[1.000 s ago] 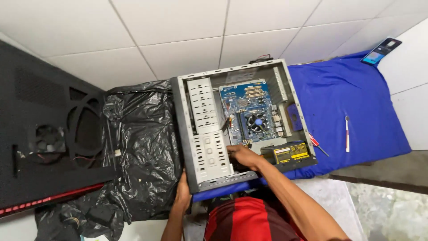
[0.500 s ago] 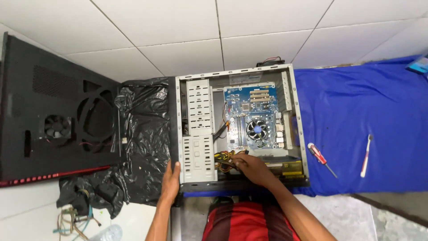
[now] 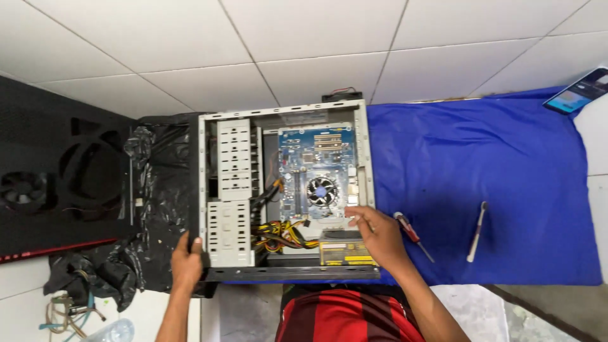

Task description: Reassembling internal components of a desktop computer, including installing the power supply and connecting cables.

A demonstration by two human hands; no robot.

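The left hand (image 3: 187,261) has its grip wrapped around the near left corner of an open computer case (image 3: 218,190), fingers curled over the metal edge. The right hand (image 3: 378,233) rests on the near right side of the case, its grip loose and holding nothing, fingertips spread beside the power supply (image 3: 344,250) and just below the motherboard (image 3: 316,168).

The case lies on its side on the tiled floor (image 3: 304,44), open face up. Inside are the blue motherboard with a round cooler fan (image 3: 321,190), a bundle of yellow and black cables (image 3: 278,233), and pale drive bays (image 3: 234,190) on the left. The side panel (image 3: 57,177) is already off and lies well apart to the left, black with a fan set in it. Every internal part appears to be in place.

Black plastic sheeting (image 3: 158,209) lies under the case's left end, a blue cloth (image 3: 494,177) under its right. On the cloth, near the right hand, lie a red-handled screwdriver (image 3: 411,234) and a white tool (image 3: 476,231). A phone (image 3: 581,90) sits at the cloth's far corner.
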